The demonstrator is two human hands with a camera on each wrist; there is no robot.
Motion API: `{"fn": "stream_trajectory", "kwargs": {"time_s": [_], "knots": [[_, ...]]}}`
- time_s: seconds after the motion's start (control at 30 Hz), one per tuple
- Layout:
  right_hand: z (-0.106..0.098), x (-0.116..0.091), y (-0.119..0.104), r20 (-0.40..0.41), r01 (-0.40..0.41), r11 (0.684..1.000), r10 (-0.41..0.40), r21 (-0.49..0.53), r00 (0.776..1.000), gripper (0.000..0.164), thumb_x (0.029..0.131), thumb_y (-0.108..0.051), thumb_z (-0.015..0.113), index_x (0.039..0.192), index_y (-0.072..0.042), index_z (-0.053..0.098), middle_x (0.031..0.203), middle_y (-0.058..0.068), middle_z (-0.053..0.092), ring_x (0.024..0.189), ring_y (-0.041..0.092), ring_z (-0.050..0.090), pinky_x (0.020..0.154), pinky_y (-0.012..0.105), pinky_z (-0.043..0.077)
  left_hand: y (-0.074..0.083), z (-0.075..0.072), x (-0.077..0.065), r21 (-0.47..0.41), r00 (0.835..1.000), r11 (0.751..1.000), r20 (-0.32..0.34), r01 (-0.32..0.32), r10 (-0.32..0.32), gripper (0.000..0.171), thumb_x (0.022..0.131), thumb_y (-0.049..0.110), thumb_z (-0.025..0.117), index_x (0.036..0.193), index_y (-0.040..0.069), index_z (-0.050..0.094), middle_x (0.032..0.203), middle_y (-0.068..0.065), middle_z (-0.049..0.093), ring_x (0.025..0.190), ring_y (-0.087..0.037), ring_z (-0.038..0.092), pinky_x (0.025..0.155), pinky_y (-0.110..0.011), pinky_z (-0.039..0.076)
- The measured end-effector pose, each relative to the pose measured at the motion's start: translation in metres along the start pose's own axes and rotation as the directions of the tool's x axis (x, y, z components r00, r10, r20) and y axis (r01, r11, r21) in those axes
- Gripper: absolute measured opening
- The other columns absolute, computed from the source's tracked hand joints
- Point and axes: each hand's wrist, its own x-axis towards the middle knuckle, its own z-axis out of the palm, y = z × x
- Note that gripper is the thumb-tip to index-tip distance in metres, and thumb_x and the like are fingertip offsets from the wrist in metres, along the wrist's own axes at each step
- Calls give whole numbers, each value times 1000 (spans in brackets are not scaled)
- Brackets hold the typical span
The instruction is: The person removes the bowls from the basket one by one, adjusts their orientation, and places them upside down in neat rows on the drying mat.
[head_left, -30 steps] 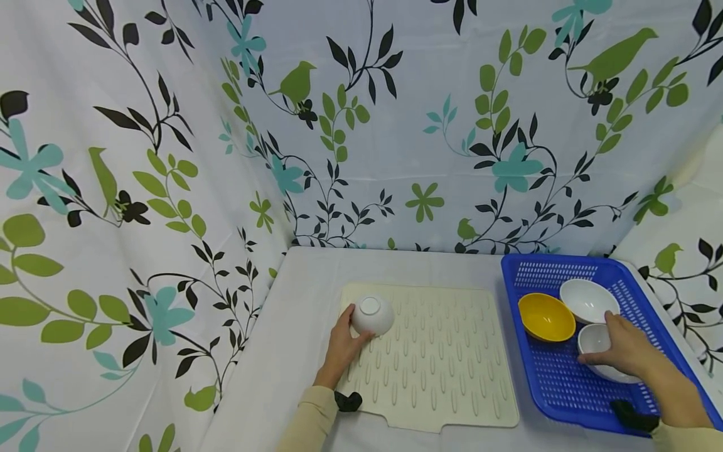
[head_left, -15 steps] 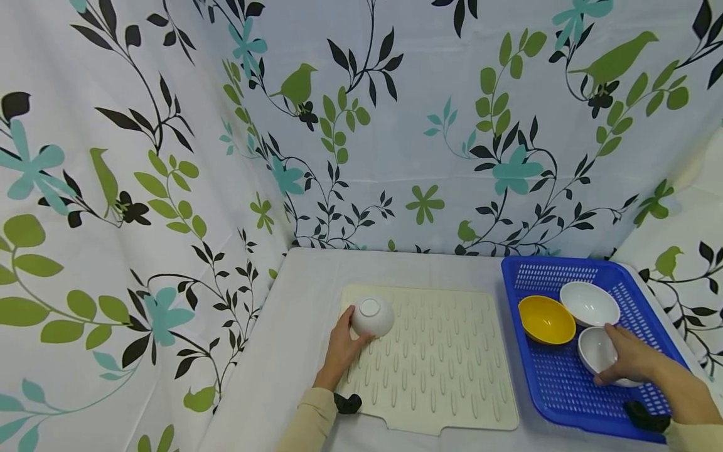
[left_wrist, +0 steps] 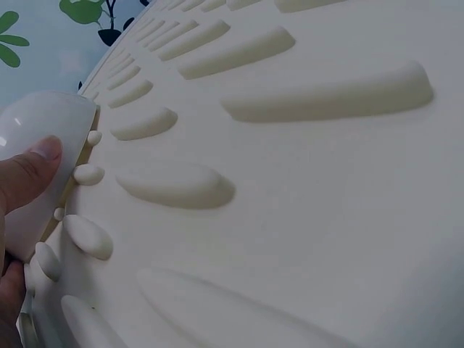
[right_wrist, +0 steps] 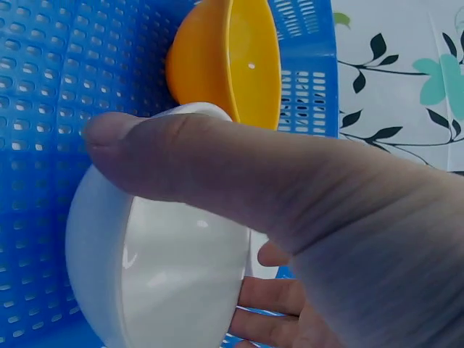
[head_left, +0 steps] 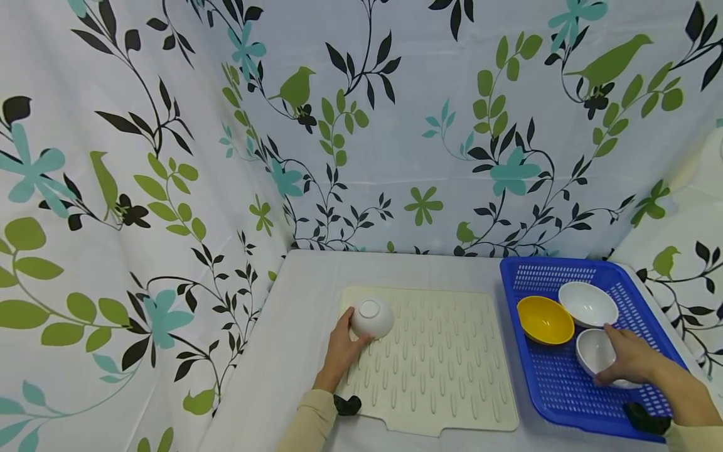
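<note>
On the cream ridged drainer mat (head_left: 429, 358), a small white bowl (head_left: 369, 311) lies upside down with its foot ring up. My left hand (head_left: 342, 351) holds this bowl from its left and near side, thumb on its outer wall, as the left wrist view also shows. Inside the blue basket (head_left: 556, 392), my right hand (head_left: 627, 358) grips another white bowl (right_wrist: 181, 268), which stands mouth up. Its thumb crosses the near side of the rim, and the other fingers reach around the far side. The hand hides part of this bowl.
A yellow bowl (head_left: 546, 320) and a larger white bowl (head_left: 589, 304) sit in the basket just beyond the gripped one. The mat and basket stand side by side on a white-covered table (head_left: 271, 351). Leaf-patterned cloth (head_left: 361, 125) hangs behind and at both sides.
My right hand has shifted slightly toward me, its thumb moving right and nearer along the bowl's rim, so more of the inside shows. The left hand and its bowl have stayed still.
</note>
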Motion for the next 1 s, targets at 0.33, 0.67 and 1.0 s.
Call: {"fn": "stream_trajectory", "kwargs": {"time_s": [0.33, 0.67, 1.0], "knots": [[-10, -16, -17, -180, 47, 999, -50, -21, 982, 127, 52, -54, 84, 129, 27, 25, 119, 50, 29, 100, 63, 33, 82, 76, 37, 1, 1, 1, 40, 1000, 999, -7, -10, 11, 85, 74, 26, 79, 143, 5, 34, 145, -17, 41, 131, -30, 46, 109, -39, 42], [-28, -34, -58, -292, 72, 997, -69, 0, 954, 138, 45, -57, 85, 138, 20, 18, 126, 44, 25, 104, 60, 26, 77, 77, 40, 4, 3, 0, 96, 999, 995, -36, -11, 14, 84, 74, 27, 80, 141, 2, 37, 141, -15, 40, 128, -30, 48, 107, -39, 44], [-40, -48, -100, -400, 173, 984, -177, -46, 899, 129, 50, -57, 83, 139, 16, 25, 129, 40, 34, 108, 57, 32, 83, 80, 34, 8, 6, -5, 113, 998, 993, -58, 13, -7, 81, 76, 25, 78, 141, 2, 36, 143, -19, 42, 131, -31, 45, 110, -41, 40]]}}
